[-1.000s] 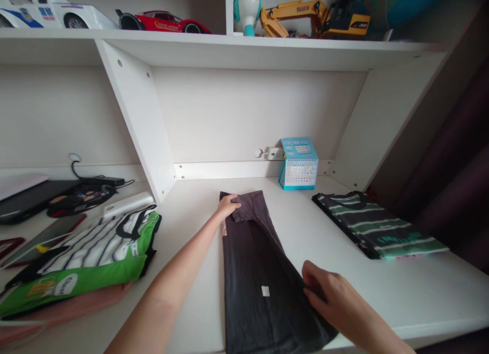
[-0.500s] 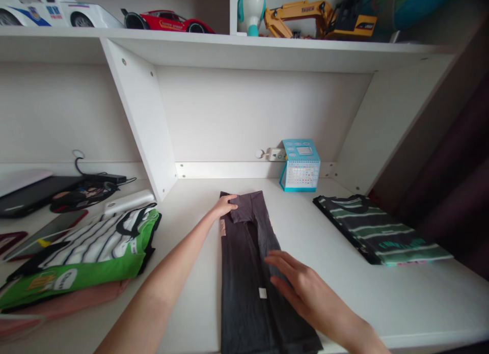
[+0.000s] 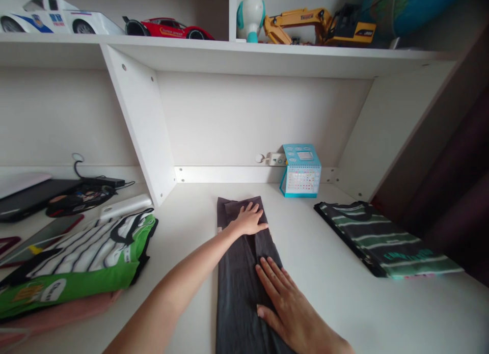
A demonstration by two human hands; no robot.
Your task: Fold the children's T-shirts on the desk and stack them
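Charcoal, the folded garment (image 3: 233,303) lies mid-bench (image 3: 191,206); I see the left hand (image 3: 250,221) and right hand (image 3: 288,303) resting on it, fingers (image 3: 272,281) spread wide (gripping nothing), seemingly to keep it flat.

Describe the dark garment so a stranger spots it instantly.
On the white desk, nearer than the blue calendar, lies a long, narrow dark garment. The left hand and right hand rest on it. Unlike the striped shirts either side, it shows no stripes.
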